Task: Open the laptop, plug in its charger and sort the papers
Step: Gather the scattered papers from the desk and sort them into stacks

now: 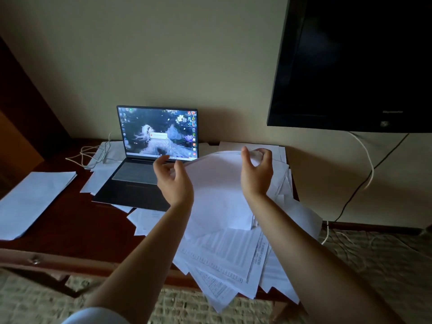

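The worktop (70, 220), dark red-brown wood, fills the lower half of the frame; a black wall-mounted television (355, 61) occupies the upper right. The loose pile of papers (224, 253) covers the centre and lower right of the worktop and overhangs its near edge. A squared stack of sheets (32, 199) lies at the left edge, long axis running from lower left to upper right. The laptop (149, 155) stands open at centre, screen lit and facing the camera, base resting on several sheets.

Both hands hold one white sheet (217, 190) raised above the pile; it partly hides the laptop's right front corner. The left hand (174, 181) has a curled grip on the sheet's left edge, thumb and fingers pinching it. The right hand (257, 169) pinches the far right corner between thumb and fingertips.

A white charger cable (93, 155) lies coiled at the laptop's left side; whether it is plugged in cannot be told.
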Tool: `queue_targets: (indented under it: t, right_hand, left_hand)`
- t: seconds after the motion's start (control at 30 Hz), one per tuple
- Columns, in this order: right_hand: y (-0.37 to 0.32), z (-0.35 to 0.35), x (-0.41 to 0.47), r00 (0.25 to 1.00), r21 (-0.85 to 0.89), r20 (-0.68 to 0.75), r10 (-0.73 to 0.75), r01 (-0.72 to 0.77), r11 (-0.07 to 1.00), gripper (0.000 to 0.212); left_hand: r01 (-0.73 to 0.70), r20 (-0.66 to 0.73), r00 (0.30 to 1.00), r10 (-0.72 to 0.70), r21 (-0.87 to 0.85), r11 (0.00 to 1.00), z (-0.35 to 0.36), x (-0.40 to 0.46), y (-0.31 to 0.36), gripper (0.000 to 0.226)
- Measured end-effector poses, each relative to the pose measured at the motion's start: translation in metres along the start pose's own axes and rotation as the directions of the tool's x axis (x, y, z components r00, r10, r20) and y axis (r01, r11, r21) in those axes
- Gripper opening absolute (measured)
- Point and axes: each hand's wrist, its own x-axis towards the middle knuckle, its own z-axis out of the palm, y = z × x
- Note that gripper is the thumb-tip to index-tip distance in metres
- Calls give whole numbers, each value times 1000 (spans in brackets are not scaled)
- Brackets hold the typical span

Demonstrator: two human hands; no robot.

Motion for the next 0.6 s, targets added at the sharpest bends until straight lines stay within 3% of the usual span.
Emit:
queue_targets:
  t: [0.07,0.17,0.2,0.27,0.37,0.47,0.6]
  right_hand:
    - [9,-6,4,997,42,81,2,-6,999,31]
    - [34,-19,1,944,24,328,-21,14,1000,53]
    - [41,-21,1,926,-4,377,-6,8,1000,49]
    - [43,-21,3,918,-17,395,13,-6,1000,27]
    - [24,-23,13,910,50,415,12,-36,998,15]
    - [18,-35,26,896,164,441,59,-145,976,26]
    - [41,-54,31,876,114,456,155,-230,966,23]
  left_hand:
    - [29,-14,999,-29,2,1000,-1,4,-3,21]
    - [38,-14,999,-38,14,999,0,9,-5,18]
    - [44,-12,999,-44,9,999,2,9,-3,18]
    - [47,4,999,-47,-19,999,6,8,3,19]
    - [48,25,999,-47,-47,998,14,2,17,23]
    - [63,32,998,-61,-34,997,17,-3,23,26]
    - [178,54,982,-181,65,982,16,-20,9,32]
